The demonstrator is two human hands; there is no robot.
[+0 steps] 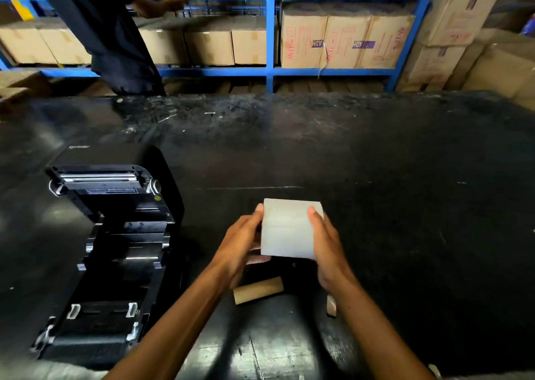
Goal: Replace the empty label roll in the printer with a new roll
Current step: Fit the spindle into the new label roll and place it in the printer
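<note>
Above the near middle of the scuffed black table (376, 154), the left hand (240, 243) and right hand (327, 246) grip a white cylindrical label roll (286, 229) by its ends — clear of the open black plastic printer (115, 235) toward the left edge. Risk: a skewed roll would jam between the guides — or unwind.

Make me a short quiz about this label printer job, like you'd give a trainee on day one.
1. True or false: the printer has its lid shut.
2. What holds the new white label roll? A) left hand only B) both hands C) nobody, it lies on the table
3. What brown thing lies on the table just below the hands?

Key:
1. False; it is open, with an empty bay.
2. B; the right hand grips too.
3. The empty cardboard core.
</note>
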